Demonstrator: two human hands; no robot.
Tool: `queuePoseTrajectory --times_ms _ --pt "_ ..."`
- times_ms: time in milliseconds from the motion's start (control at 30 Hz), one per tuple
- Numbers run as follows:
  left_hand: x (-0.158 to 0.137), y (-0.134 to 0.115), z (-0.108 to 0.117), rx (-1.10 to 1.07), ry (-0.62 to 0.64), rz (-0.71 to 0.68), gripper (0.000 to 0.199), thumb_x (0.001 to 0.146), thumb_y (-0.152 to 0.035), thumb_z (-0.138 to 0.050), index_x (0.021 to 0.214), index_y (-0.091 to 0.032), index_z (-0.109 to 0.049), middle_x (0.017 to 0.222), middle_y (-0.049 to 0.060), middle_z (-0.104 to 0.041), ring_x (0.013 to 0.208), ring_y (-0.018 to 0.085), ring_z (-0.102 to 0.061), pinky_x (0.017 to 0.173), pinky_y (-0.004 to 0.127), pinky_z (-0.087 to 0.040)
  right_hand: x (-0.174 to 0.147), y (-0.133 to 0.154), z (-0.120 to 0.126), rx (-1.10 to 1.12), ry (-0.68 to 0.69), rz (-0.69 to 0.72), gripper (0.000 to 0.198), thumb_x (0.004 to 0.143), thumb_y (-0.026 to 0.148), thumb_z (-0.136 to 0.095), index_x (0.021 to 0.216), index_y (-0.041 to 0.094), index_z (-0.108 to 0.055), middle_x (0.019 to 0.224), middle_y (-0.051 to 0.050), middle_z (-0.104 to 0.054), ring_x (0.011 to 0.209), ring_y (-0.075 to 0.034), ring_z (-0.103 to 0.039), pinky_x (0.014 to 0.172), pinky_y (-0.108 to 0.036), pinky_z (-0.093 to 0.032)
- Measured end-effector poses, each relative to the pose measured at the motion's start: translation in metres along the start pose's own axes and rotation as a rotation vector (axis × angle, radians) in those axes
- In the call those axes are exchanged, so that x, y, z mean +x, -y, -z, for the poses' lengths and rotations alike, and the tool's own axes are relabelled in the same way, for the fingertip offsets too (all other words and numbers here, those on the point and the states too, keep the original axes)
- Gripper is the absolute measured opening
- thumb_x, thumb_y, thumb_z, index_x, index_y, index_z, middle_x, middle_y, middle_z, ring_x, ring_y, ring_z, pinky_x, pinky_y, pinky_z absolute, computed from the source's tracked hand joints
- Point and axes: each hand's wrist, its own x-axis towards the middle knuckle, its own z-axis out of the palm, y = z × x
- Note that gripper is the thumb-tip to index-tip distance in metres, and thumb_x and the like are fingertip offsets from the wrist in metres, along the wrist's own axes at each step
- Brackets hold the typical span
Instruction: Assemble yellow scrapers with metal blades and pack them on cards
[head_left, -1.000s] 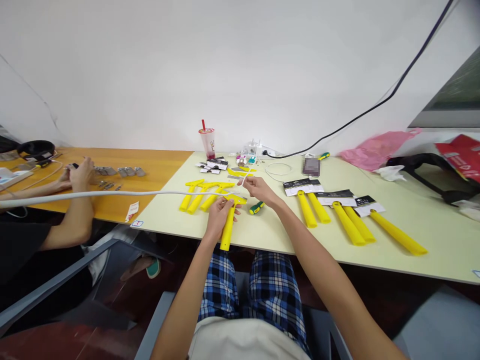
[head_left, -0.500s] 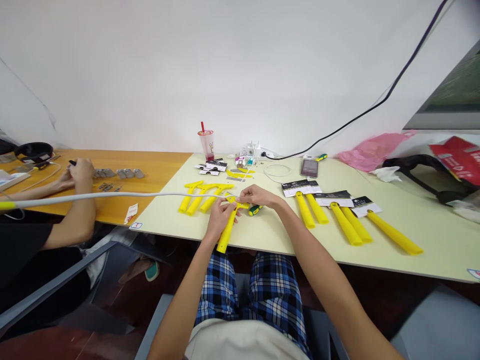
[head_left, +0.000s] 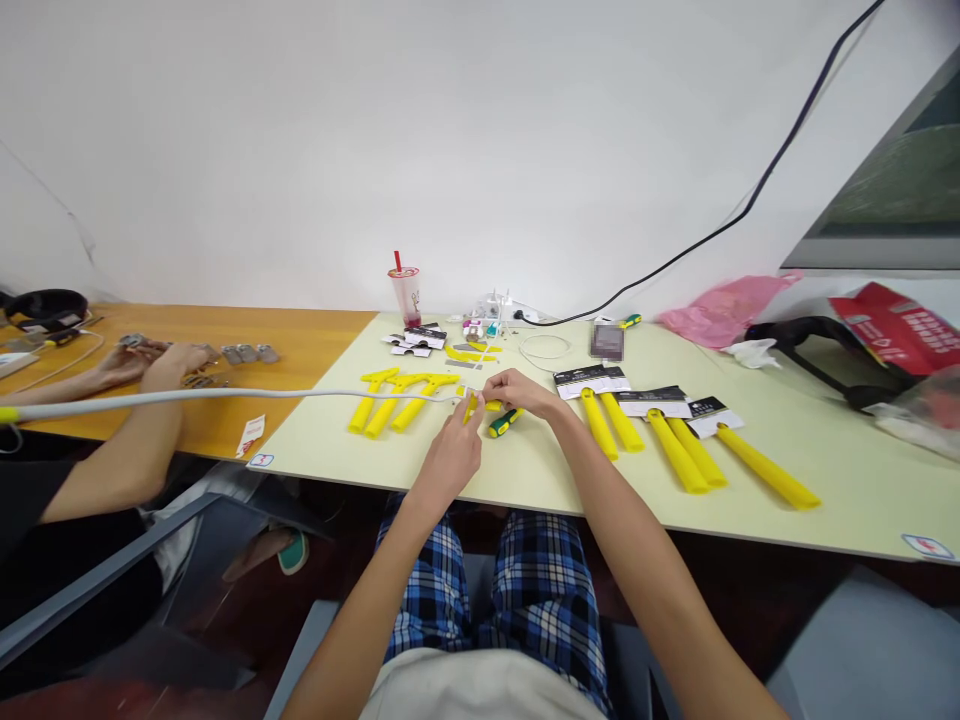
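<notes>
Both hands meet over a yellow T-shaped handle (head_left: 470,408), most of which is covered by my fingers. My left hand (head_left: 454,450) is closed at its head, back of the hand upward, fingertips near the right ones. From the other side, my right hand (head_left: 521,390) pinches the same head; whether a smaller part is between the fingertips I cannot tell. A green-and-yellow screwdriver (head_left: 505,423) lies just below my right hand. Left of the hands, several similar yellow T-shaped handles (head_left: 409,395) lie side by side. A pale cable (head_left: 225,394) crosses in front of the view.
Carded yellow-handled tools (head_left: 675,450) lie on the right. Behind are black-and-white cards (head_left: 416,340), yellow blades (head_left: 472,352), a drink cup (head_left: 406,297), a power strip (head_left: 495,305) and a dark-screened device (head_left: 607,341). At left, a co-worker's hands (head_left: 142,365) handle metal pieces.
My left hand has shifted over the handle, hiding its grip, which pointed toward me before. My right hand stays at the head. The co-worker's hands have moved apart. The view has shifted slightly.
</notes>
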Motion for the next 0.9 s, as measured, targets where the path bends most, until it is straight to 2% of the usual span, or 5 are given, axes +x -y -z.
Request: queuePoseTrajectory --times_ms 233,467,600,733,900 --pt "0.001 0.002 -0.005 0.097 0.036 -0.026 0.077 0.097 -0.002 -0.042 0.173 -0.015 -0.040 0.180 0.025 -0.036 0.163 0.038 -0.046 0.123 0.055 -0.052 -0.001 0.000 0.002 0.021 0.018 -0.009 0.036 0.070 0.050 -0.082 0.070 0.018 -0.066 0.065 0.005 -0.050 0.061 -0.010 -0.043 0.057 -0.025 -0.031" --pt "0.001 0.003 -0.007 0.116 0.051 -0.019 0.081 0.093 0.004 -0.037 0.171 -0.017 -0.038 0.183 0.028 -0.025 0.158 0.039 -0.052 0.119 0.057 -0.054 -0.003 0.001 0.005 0.095 0.054 0.011 0.045 0.073 0.052 -0.089 0.067 0.019 -0.059 0.062 0.008 -0.039 0.057 -0.007 -0.033 0.055 -0.024 -0.024" --pt "0.004 -0.001 -0.004 0.123 0.070 -0.016 0.077 0.095 0.004 -0.040 0.169 -0.020 -0.040 0.183 0.026 -0.028 0.156 0.037 -0.056 0.117 0.051 -0.057 -0.002 -0.001 0.007 0.115 0.065 0.007 0.054 0.073 0.056 -0.093 0.064 0.019 -0.054 0.062 0.009 -0.035 0.056 -0.006 -0.030 0.055 -0.024 -0.022" --pt "0.008 -0.009 0.005 0.151 0.108 0.027 0.070 0.101 0.001 -0.040 0.167 -0.020 -0.042 0.181 0.026 -0.029 0.146 0.037 -0.065 0.104 0.046 -0.064 -0.001 -0.003 0.009 0.139 0.066 0.012 0.058 0.071 0.060 -0.096 0.063 0.020 -0.054 0.061 0.008 -0.034 0.056 -0.007 -0.028 0.053 -0.025 -0.018" --pt "0.014 -0.014 0.015 0.037 0.085 0.043 0.061 0.104 -0.001 -0.040 0.160 -0.021 -0.051 0.177 0.026 -0.037 0.141 0.039 -0.068 0.103 0.050 -0.064 0.002 -0.008 0.008 0.240 0.025 0.041 0.061 0.078 0.064 -0.093 0.062 0.021 -0.053 0.062 0.009 -0.028 0.057 -0.007 -0.021 0.051 -0.024 -0.018"
